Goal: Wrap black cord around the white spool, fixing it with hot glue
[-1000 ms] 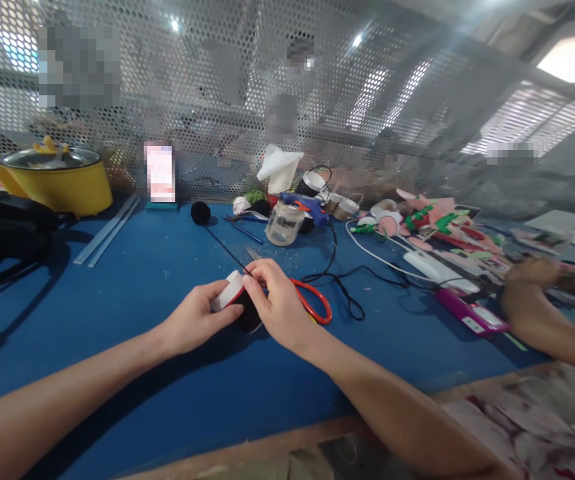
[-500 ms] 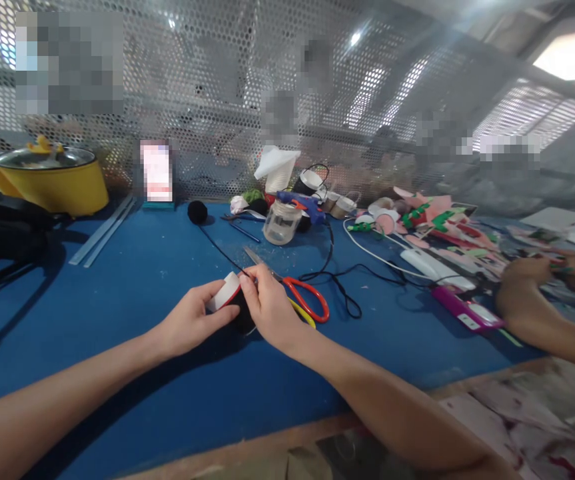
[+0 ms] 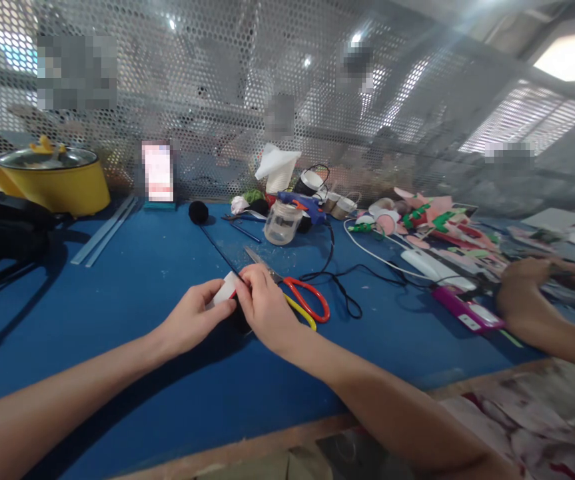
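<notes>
At the middle of the blue table [image 3: 132,293], my left hand [image 3: 194,321] holds a small white, red and black felt piece [image 3: 226,291]. My right hand [image 3: 263,308] pinches the same piece from the right, its fingers covering most of the black part. A thin black thread [image 3: 217,247] runs from the piece back to a black pompom [image 3: 198,212]. Red and yellow handled scissors [image 3: 303,299] lie just right of my right hand.
A yellow pot [image 3: 50,177] and a black bag [image 3: 2,230] stand at the far left. A glass jar [image 3: 280,223], a blue glue gun [image 3: 304,203], cables and felt scraps [image 3: 434,220] crowd the back right. Another person's hands [image 3: 530,293] work at the right edge.
My hands closed tighter around the felt piece, now hiding more of its white and black parts. The scissors' blades came into view. The other person's hands shifted slightly.
</notes>
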A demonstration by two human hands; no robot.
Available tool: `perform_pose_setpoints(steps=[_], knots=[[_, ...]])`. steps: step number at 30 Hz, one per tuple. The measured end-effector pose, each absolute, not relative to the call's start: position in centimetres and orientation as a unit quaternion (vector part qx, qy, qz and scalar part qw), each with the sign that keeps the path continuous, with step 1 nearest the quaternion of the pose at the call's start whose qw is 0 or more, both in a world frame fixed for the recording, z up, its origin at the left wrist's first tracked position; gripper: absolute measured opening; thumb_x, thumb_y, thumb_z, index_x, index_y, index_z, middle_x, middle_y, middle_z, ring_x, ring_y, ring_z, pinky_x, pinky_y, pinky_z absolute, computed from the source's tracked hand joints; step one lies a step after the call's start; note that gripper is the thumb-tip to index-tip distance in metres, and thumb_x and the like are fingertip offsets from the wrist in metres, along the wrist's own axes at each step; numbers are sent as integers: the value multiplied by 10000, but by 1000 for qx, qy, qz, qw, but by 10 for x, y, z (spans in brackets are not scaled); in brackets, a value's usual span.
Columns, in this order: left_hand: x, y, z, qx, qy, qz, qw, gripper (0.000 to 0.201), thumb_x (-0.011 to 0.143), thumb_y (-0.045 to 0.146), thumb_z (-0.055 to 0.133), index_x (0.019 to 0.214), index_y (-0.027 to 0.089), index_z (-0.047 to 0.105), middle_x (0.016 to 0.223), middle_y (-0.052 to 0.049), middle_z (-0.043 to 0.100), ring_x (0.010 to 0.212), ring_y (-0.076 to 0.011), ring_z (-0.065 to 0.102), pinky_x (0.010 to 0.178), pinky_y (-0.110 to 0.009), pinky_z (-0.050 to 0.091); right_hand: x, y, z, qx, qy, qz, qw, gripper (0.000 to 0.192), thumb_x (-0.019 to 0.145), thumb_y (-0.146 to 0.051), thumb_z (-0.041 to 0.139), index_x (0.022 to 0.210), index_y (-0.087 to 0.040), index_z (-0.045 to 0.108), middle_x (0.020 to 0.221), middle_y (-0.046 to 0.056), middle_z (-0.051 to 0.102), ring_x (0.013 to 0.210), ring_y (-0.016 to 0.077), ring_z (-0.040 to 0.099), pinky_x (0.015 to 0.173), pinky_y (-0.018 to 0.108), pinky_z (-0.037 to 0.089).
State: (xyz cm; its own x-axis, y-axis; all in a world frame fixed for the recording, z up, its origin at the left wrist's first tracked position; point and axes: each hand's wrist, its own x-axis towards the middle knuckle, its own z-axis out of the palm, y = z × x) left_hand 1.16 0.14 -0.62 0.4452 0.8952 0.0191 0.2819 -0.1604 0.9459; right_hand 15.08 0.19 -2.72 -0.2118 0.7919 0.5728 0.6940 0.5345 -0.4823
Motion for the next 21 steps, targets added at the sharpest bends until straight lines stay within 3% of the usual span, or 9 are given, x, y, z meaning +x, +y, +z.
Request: perform_pose_setpoints(steps=[8, 15, 21], knots=[[12, 2, -6, 677, 418, 322, 513, 147, 691, 280, 458, 736, 144, 494, 640, 40, 434, 621, -123, 402, 579, -235, 338, 152, 1, -27, -471, -781, 51, 406, 122, 848, -254, 317, 758, -196, 377, 833, 99, 509, 780, 204, 522, 678, 372, 456], [11, 4, -10, 676, 403, 336, 518, 123, 696, 243, 481, 765, 144, 508, 661, 37, 457, 641, -123, 422, 608, -232, 349, 160, 6, -14, -406, -760, 133, 490, 159, 860, -190, 325, 851, -194, 484, 957, 83, 558, 949, 153, 515, 849, 343, 414], [6, 7, -11, 671, 386, 351, 527, 166, 719, 266, 502, 815, 138, 546, 711, 11, 551, 701, -144, 498, 673, -252, 384, 186, 23, 10, -468, -670, 139, 560, 132, 796, -287, 461, 827, -167, 507, 828, 65, 597, 762, 154, 574, 704, 307, 460]])
